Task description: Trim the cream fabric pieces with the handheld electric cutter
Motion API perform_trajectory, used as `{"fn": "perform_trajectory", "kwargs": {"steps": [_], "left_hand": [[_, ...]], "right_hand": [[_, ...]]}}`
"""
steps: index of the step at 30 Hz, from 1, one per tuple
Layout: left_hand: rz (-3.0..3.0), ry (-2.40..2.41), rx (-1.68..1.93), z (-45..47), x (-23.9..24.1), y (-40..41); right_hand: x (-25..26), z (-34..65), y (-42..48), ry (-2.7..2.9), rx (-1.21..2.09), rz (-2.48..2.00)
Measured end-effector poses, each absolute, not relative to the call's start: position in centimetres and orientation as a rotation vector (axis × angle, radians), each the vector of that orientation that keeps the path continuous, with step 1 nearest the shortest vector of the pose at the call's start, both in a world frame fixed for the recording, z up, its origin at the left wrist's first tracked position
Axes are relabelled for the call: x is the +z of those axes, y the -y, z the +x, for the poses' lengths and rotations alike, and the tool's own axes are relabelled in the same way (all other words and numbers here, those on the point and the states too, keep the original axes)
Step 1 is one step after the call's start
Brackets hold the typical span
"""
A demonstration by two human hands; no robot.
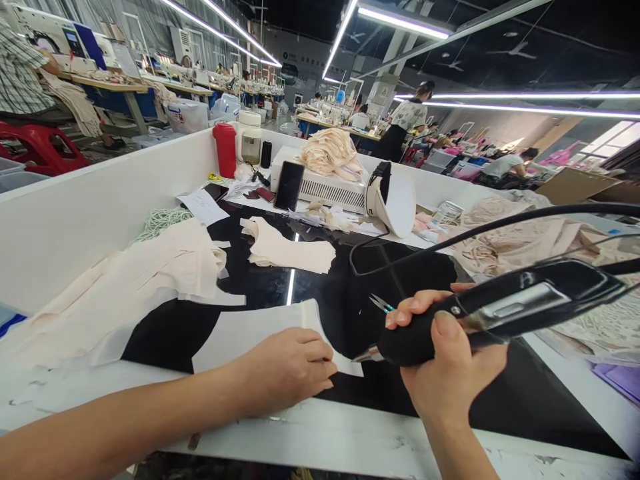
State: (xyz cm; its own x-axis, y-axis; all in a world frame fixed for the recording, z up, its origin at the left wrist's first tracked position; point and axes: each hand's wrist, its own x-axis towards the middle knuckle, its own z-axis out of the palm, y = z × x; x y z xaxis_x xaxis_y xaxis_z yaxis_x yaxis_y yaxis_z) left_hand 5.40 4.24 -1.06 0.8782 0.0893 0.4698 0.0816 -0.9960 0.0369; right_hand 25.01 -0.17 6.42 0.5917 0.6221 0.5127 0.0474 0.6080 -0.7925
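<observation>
From my remote post I see the right hand [450,370] clasping a long black metal-tipped tool [505,310]; left hand [285,367] over a flat whitish fabric panel [245,337], fingers curled, pinch unclear.

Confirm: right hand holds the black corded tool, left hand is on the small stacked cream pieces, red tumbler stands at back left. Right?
Not quite: in the head view, the left hand is on the pale piece at the front, not the stacked cream pieces, which lie farther back. The right hand holds the black corded tool and the red tumbler stands at back left.
</observation>
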Motion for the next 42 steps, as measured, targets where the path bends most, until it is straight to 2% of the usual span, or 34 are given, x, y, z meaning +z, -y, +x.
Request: {"fn": "perform_trajectory", "kwargs": {"steps": [16,31,42], "left_hand": [[2.893,-0.176,0.737,5.3,-1.2,-4.2],[3.026,-0.116,0.700,5.2,-0.7,-4.4],[2.758,-0.261,0.793,4.7,-0.5,-4.4]], "right_hand": [[6.2,23.5,1.1,0.939,0.510,-0.772],[6.5,25.0,1.6,0.901,0.423,-0.814],[6.0,24.9,1.4,0.926,0.400,-0.841]]}}
